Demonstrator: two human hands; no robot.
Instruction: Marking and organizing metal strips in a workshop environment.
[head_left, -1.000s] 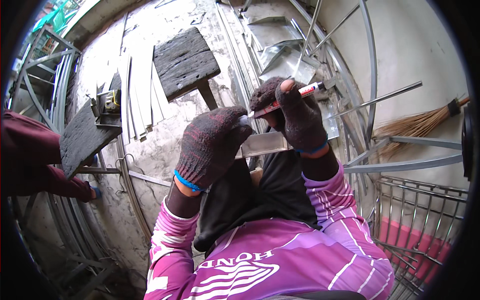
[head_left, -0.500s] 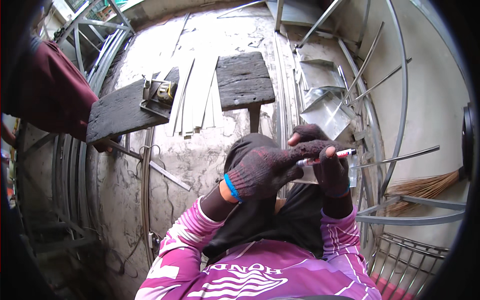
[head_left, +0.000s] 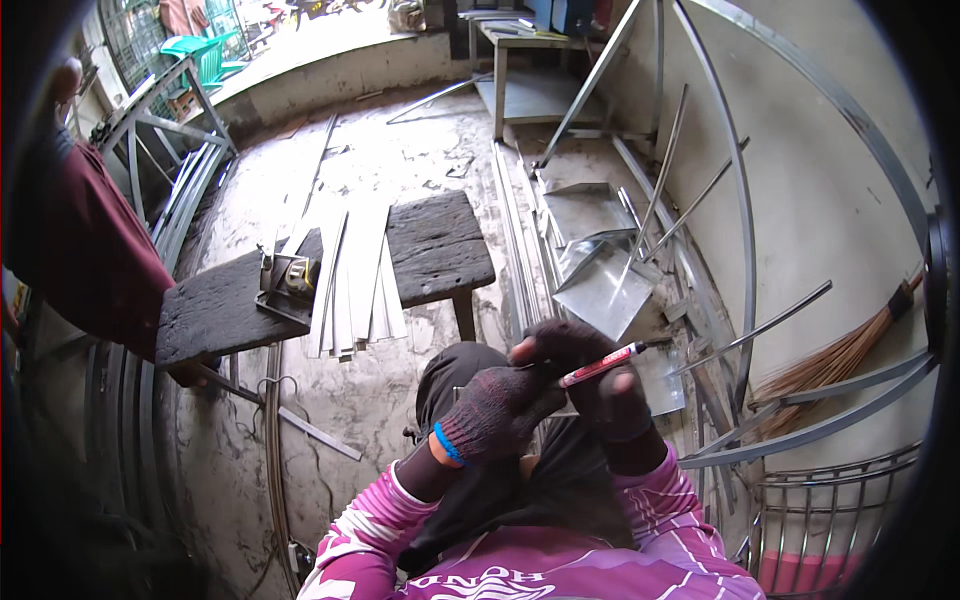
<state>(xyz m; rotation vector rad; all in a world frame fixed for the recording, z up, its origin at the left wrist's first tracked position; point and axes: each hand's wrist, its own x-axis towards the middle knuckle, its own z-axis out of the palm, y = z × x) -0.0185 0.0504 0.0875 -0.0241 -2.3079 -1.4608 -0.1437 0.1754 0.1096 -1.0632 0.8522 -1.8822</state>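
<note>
Both of my hands wear dark knitted gloves with bare fingertips showing, and they meet above my lap. A red-and-white marker pen with a black end lies across my right hand, pinched by its thumb and fingers. My left hand, with a blue glove cuff, is closed against the pen's lower left end. What its fingers grip is hidden. Ahead of my knees is a dark wooden bench, with several pale flat metal strips laid across it. A tape measure sits beside a small metal frame on the bench.
A co-worker in a maroon shirt stands at the left, one hand by the bench's end. Metal bars lean along the right wall near a straw broom. Bent sheet metal and a wire basket lie on the right.
My view has tilted up, bringing the doorway and back table into sight. My hands stay together; the pen now slants more steeply, its black end up to the right.
</note>
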